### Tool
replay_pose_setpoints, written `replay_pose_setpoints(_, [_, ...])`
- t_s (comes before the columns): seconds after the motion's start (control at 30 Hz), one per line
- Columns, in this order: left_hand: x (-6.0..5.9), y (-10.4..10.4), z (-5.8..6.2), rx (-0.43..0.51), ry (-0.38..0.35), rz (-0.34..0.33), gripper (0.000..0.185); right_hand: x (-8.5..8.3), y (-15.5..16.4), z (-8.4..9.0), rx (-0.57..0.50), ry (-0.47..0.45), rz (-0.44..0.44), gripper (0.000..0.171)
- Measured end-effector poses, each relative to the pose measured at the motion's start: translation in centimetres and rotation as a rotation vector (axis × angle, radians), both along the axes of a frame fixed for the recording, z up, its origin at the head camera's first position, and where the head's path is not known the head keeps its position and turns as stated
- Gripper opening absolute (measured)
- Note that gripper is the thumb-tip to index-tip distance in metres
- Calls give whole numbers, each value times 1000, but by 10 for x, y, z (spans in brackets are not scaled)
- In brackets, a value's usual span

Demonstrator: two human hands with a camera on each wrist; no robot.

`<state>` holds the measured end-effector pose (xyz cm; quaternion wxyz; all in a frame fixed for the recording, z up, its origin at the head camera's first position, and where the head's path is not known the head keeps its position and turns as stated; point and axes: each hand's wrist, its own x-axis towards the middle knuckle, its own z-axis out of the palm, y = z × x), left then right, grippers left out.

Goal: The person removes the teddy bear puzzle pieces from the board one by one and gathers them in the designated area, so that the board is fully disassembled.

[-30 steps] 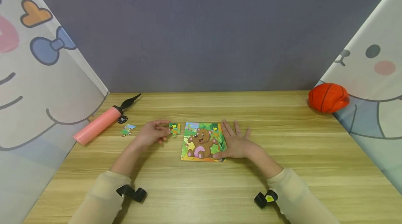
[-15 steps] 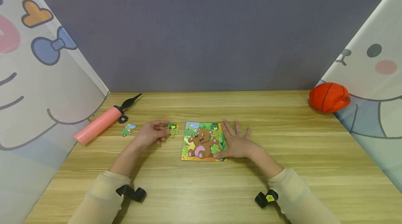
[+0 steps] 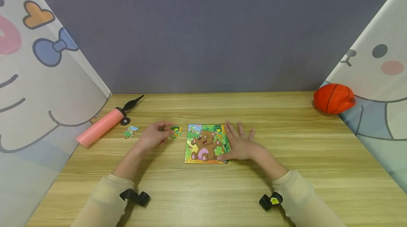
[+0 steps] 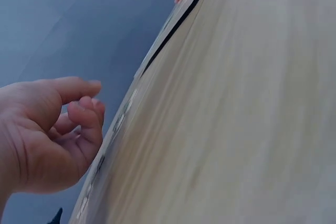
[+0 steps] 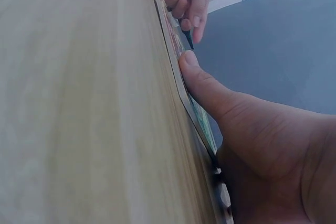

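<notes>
Bear puzzle board (image 3: 205, 144) lies flat mid-table; a small, seemingly green piece (image 3: 176, 131) sits just left.

Count of things on the table (image 3: 286, 142)

One bear puzzle board (image 3: 206, 144), two loose puzzle pieces (image 3: 176, 131) (image 3: 129, 131), one pink pump (image 3: 102, 124), one orange ball (image 3: 334, 98), two hands (image 3: 154, 135) (image 3: 240, 145).

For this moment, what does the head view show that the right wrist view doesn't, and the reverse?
Only the head view shows the whole layout: the pink pump at the table's left, a loose puzzle piece near it, the orange ball at the far right, and the bear picture on the puzzle board. Only the right wrist view shows, from close up, the right thumb pressing on the board's surface at its edge. Both show the board lying flat on the wooden table, the right hand resting on it, and the left hand pinching a puzzle piece beside it.
</notes>
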<state>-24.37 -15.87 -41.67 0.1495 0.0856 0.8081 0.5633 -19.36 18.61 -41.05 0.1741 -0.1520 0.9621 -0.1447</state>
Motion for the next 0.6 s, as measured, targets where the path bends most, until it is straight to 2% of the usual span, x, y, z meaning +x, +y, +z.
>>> replay_pose_setpoints(0.27, [14, 28, 1, 64, -97, -173, 44, 0, 0, 0, -2, -6, 1, 134])
replay_pose_setpoints(0.43, [18, 41, -6, 113, -134, -205, 49, 0, 0, 1, -7, -15, 4, 134])
replay_pose_setpoints(0.6, [21, 48, -11, 107, -106, -205, 52, 0, 2, 3, 7, -10, 17, 127])
